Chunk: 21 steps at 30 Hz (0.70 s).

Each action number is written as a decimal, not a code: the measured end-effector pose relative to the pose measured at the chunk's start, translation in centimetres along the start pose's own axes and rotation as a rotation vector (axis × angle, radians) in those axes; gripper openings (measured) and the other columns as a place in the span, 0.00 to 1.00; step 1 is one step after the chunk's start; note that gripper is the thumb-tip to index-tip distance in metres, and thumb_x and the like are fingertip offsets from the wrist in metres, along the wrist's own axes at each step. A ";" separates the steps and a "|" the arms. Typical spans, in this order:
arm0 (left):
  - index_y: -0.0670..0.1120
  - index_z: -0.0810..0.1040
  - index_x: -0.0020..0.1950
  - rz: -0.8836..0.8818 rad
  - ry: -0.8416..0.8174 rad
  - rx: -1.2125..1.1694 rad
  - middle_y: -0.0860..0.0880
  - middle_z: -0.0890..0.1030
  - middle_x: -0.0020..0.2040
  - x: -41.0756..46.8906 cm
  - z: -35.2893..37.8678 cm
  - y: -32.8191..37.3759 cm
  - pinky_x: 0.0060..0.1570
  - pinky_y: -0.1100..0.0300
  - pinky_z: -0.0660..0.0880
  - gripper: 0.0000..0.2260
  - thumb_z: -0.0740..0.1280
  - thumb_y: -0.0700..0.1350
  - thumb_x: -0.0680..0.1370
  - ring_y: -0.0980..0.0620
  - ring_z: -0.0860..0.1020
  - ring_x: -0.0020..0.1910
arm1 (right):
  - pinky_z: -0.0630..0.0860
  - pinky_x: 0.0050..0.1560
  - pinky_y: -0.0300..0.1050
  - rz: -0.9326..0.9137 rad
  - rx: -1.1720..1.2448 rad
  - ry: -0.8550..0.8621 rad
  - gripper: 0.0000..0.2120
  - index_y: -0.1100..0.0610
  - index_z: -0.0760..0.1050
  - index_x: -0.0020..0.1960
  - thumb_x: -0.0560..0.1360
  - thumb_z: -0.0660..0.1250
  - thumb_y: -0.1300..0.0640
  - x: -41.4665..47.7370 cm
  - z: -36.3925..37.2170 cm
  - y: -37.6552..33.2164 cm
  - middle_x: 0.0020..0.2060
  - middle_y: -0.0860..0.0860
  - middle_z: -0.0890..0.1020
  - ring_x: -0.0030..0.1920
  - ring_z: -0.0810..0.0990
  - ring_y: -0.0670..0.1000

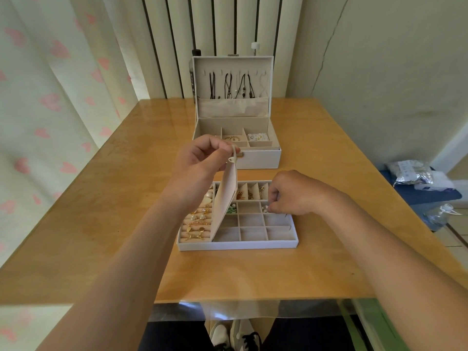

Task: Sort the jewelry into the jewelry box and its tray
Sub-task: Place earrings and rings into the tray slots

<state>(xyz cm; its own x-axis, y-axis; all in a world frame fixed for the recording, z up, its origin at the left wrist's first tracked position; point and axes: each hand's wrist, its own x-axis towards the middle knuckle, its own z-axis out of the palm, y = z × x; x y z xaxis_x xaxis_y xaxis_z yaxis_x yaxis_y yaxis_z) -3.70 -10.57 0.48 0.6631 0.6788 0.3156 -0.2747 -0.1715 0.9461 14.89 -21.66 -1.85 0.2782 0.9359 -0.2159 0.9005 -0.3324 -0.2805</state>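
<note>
Left hand (200,160) pinches the lifted flap (225,198); right hand (291,192) curls into tray (238,245), grasp unclear.

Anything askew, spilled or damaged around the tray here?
Nothing spilled or damaged. Only the beige flat flap stands tilted, held up by the left hand over the pale grey compartmented tray.

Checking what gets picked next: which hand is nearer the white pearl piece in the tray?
Right. The right hand is right at the pearl piece in the tray; the left hand is raised up-left of it, pinching the tab of the flap.
</note>
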 end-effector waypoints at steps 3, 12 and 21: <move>0.54 0.83 0.39 0.000 0.006 -0.005 0.45 0.84 0.49 0.0 -0.3 0.1 0.48 0.57 0.74 0.03 0.71 0.51 0.71 0.46 0.81 0.52 | 0.73 0.36 0.40 0.014 0.150 -0.014 0.09 0.62 0.79 0.39 0.74 0.72 0.57 0.0 -0.2 0.7 0.33 0.47 0.81 0.36 0.79 0.47; 0.54 0.83 0.39 0.013 0.016 -0.019 0.47 0.84 0.47 -0.2 -0.7 0.2 0.49 0.54 0.74 0.03 0.71 0.50 0.71 0.46 0.81 0.51 | 0.69 0.31 0.31 -0.054 0.497 0.069 0.08 0.59 0.83 0.41 0.74 0.74 0.55 0.2 -1.6 -0.6 0.27 0.42 0.76 0.28 0.72 0.39; 0.52 0.82 0.40 -0.004 0.039 -0.048 0.46 0.84 0.49 -0.2 -1.5 0.2 0.51 0.52 0.75 0.03 0.71 0.50 0.71 0.45 0.81 0.53 | 0.73 0.34 0.37 -0.071 0.392 0.033 0.04 0.55 0.85 0.42 0.75 0.72 0.57 1.4 -0.3 -2.3 0.26 0.38 0.79 0.27 0.74 0.38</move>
<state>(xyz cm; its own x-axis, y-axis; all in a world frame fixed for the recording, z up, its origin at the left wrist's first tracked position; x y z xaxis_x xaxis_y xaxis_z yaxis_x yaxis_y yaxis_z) -4.98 -9.68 0.47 0.6371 0.7066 0.3079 -0.3059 -0.1348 0.9425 13.33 -19.59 -1.26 0.2363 0.9593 -0.1547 0.7240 -0.2800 -0.6304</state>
